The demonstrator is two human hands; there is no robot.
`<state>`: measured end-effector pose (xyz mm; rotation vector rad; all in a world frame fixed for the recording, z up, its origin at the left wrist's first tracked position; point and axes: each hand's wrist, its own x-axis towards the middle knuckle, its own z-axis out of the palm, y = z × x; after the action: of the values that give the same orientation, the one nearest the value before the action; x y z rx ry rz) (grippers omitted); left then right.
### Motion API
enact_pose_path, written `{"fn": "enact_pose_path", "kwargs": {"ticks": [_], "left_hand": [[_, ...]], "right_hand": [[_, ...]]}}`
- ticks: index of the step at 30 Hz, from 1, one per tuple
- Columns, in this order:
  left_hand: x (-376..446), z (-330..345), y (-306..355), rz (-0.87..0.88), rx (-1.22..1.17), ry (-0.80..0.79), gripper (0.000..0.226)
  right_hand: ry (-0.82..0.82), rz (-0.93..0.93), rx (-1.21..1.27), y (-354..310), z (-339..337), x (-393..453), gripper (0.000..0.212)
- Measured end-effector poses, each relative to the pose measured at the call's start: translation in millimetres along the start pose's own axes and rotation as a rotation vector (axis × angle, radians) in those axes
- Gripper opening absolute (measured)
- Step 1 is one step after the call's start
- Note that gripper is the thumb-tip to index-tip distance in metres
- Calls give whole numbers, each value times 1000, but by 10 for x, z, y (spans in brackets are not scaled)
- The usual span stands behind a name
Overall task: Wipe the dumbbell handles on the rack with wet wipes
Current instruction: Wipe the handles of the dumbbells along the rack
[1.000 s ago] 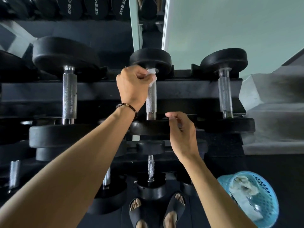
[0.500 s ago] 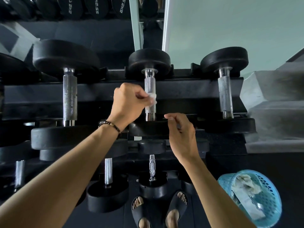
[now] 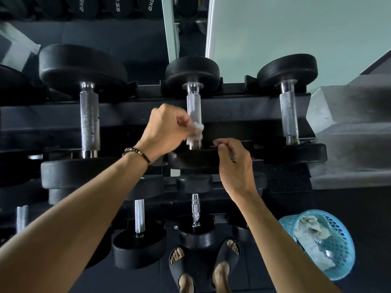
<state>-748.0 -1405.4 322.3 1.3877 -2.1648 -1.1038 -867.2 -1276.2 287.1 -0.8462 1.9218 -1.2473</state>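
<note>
My arms are bare; a dark beaded bracelet (image 3: 138, 155) circles my left wrist, black slide sandals (image 3: 226, 262) on my feet.

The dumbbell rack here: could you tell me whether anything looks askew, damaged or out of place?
Nothing stands out. The dumbbells sit straight in the rack, the left hand holds a wipe on the middle handle, and the blue basket stands upright on the floor.

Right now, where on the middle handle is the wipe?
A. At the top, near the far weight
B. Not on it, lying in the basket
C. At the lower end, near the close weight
C: the left hand holds the wipe around the lower end of the middle handle, just above the near weight.
</note>
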Motion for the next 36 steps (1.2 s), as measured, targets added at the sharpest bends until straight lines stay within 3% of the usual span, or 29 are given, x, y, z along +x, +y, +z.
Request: {"fn": "enact_pose_path", "kwargs": {"ticks": [3,8,11,13,16,19,21,25,31,36], "left_hand": [[55,38,58,3,-106,101,20],[-10,-54,-128,-109,86,-223,25],[24,-18,-154,-93,-68,-20,21],[56,16,-146,-147,-226,118,18],[15,18,-187,-193,-243,40,17],[-126,-3,-198,-192,-109,-100,17],[-130,9,-136,-137,-124,-21,17],[36,48,-32,-165,-286,210,17],[-202,91,-199,-310,-280,58,14],[38,99,-74,-270,-376,237,17]], "right_hand": [[17,12,-5,-7,4,0,23],[13,38,-28,-46,89,-43,17],[-38,26,-129,-106,166,-104,39],[-46,40,-159,-125,197,-119,42],[-32,37,-144,-113,218,-138,46],[-14,33,-136,-89,267,-160,65],[4,22,-132,-88,294,-155,73],[15,19,-120,-83,284,-143,61],[31,35,-102,-63,298,-132,61],[45,41,-75,-65,309,-119,56]]}}
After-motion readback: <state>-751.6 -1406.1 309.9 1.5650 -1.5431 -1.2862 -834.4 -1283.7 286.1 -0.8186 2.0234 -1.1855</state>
